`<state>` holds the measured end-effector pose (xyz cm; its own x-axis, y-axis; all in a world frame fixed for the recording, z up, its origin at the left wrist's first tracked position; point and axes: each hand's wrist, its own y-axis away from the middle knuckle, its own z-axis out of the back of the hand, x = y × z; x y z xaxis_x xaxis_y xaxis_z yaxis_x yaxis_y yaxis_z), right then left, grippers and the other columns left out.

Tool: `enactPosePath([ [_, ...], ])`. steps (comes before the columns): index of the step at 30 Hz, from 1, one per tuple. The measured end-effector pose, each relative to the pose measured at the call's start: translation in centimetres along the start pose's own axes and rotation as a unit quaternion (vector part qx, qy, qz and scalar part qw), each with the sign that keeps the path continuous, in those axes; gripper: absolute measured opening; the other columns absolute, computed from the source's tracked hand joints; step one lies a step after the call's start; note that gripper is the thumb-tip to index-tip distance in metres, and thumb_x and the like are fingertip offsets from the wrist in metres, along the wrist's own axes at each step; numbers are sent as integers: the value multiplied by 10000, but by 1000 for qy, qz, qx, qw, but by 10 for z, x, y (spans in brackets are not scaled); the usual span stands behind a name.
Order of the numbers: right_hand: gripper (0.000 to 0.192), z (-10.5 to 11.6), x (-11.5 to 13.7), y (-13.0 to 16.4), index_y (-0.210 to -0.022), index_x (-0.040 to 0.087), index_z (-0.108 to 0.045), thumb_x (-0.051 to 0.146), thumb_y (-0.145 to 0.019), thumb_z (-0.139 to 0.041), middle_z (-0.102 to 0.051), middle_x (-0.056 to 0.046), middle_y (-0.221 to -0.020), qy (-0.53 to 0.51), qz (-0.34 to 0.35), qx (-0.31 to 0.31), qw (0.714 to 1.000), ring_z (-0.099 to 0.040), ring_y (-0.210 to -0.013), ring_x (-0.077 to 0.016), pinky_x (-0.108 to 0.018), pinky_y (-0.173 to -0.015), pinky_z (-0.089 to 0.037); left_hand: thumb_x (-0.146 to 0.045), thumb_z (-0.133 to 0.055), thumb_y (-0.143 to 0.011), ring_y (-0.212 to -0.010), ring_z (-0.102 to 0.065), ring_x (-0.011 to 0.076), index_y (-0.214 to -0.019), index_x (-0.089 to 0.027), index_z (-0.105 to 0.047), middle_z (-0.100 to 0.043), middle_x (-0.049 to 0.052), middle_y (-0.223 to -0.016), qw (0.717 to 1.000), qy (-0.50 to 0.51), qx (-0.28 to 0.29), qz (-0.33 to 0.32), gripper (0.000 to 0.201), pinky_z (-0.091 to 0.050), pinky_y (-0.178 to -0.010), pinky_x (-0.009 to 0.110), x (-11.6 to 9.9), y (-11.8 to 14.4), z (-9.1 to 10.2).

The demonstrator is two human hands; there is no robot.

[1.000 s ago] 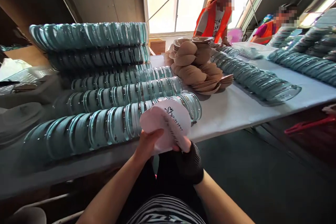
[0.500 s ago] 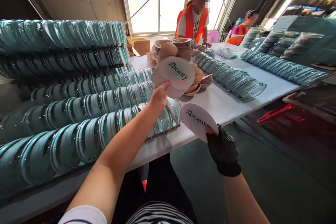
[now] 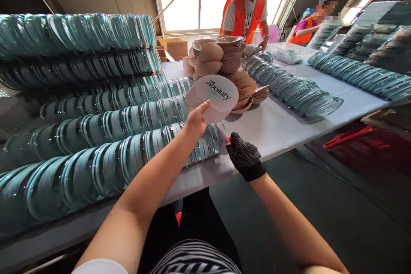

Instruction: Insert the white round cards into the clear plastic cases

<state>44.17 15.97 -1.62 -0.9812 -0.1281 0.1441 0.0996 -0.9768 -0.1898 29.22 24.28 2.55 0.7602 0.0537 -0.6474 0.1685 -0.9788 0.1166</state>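
Note:
My bare left hand (image 3: 196, 120) pinches a few overlapping white oval paper cards (image 3: 215, 87), the top one printed with "beauty" in black. My right hand (image 3: 244, 152), in a black fingerless glove with pale dots, grips another card (image 3: 221, 141), turned nearly edge-on. That card is at the right end of the nearest row of nested round glass pieces (image 3: 135, 154), lying on their sides along the table edge. Whether it touches the glass I cannot tell. Behind the left hand's cards, several stacks of brown paper pieces (image 3: 231, 58) stand on the white table (image 3: 269, 132).
More glass rows (image 3: 77, 34) are piled at the left. Another glass row (image 3: 289, 85) lies across the table, near a white basket (image 3: 282, 51). Two people in orange vests (image 3: 241, 17) work at the far side. A red crate (image 3: 349, 137) is low at the right.
My right hand has moved left and in toward the end of the near glass row, and its card has turned from face-on to nearly edge-on. My left hand keeps its cards.

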Motion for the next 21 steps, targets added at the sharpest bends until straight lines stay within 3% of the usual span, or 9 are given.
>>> enactPosePath([
  [7, 358, -2, 6, -2, -1027, 220, -666, 352, -980, -337, -731, -97, -865, 43, 42, 55, 997, -672, -758, -206, -256, -593, -307, -40, -669, -774, -1170, -628, 229, -1117, -166, -681, -748, 62, -1043, 1000, 7, 0, -10, 365, -481, -1042, 378, 2, -1, 0],
  [10, 315, -10, 3, 0, -1048, 199, -650, 323, -955, -377, -724, -96, -847, -109, 19, 83, 990, -644, -697, -171, -243, -605, -358, -39, -674, -770, -1168, -628, 226, -1152, -188, -670, -742, 55, -1073, 1000, 13, 0, -23, 410, -484, -1035, 375, 4, 2, 0],
  [12, 341, -15, 1, 3, -1176, 175, -581, 316, -943, -376, -700, -62, -765, -261, -1, 134, 956, -585, -578, -132, -226, -564, -375, -40, -684, -761, -1161, -631, 226, -1153, -196, -671, -740, 54, -1086, 999, 13, 3, -30, 422, -481, -1033, 380, 5, 4, -1],
  [14, 408, -19, 0, 8, -1263, 147, -504, 329, -946, -323, -621, 8, -629, -399, -8, 198, 895, -487, -463, -103, -211, -501, -368, -40, -696, -745, -1151, -636, 225, -1119, -190, -687, -743, 54, -1072, 999, 7, 3, -40, 403, -476, -1032, 375, 7, 6, -2],
  [17, 468, -17, -6, 10, -1173, 99, -550, 397, -948, -269, -427, 85, -477, -512, 7, 269, 815, -356, -375, -76, -203, -439, -324, -58, -724, -711, -1141, -638, 232, -1037, -171, -714, -746, 61, -1058, 998, -9, 0, -63, 345, -470, -1026, 374, 9, 5, -2],
  [18, 485, -14, -10, 7, -1085, 87, -594, 433, -943, -284, -402, 85, -458, -515, 11, 269, 814, -351, -364, -68, -203, -434, -315, -69, -736, -696, -1138, -638, 237, -1018, -167, -719, -744, 66, -1064, 997, -14, 1, -72, 336, -469, -1023, 379, 10, 5, -2],
  [19, 495, -10, -15, 2, -993, 87, -623, 471, -934, -317, -420, 69, -456, -496, 13, 251, 831, -372, -364, -65, -205, -436, -318, -84, -748, -683, -1137, -637, 243, -1005, -162, -722, -741, 72, -1074, 997, -18, 3, -79, 333, -467, -1021, 385, 11, 4, -2],
  [21, 493, 2, -25, -17, -935, 117, -634, 523, -925, -354, -569, -8, -564, -454, 1, 149, 879, -494, -443, -90, -224, -479, -386, -112, -775, -646, -1136, -633, 258, -976, -151, -728, -737, 84, -1080, 996, -30, -1, -84, 336, -468, -1010, 398, 12, 3, -2],
])
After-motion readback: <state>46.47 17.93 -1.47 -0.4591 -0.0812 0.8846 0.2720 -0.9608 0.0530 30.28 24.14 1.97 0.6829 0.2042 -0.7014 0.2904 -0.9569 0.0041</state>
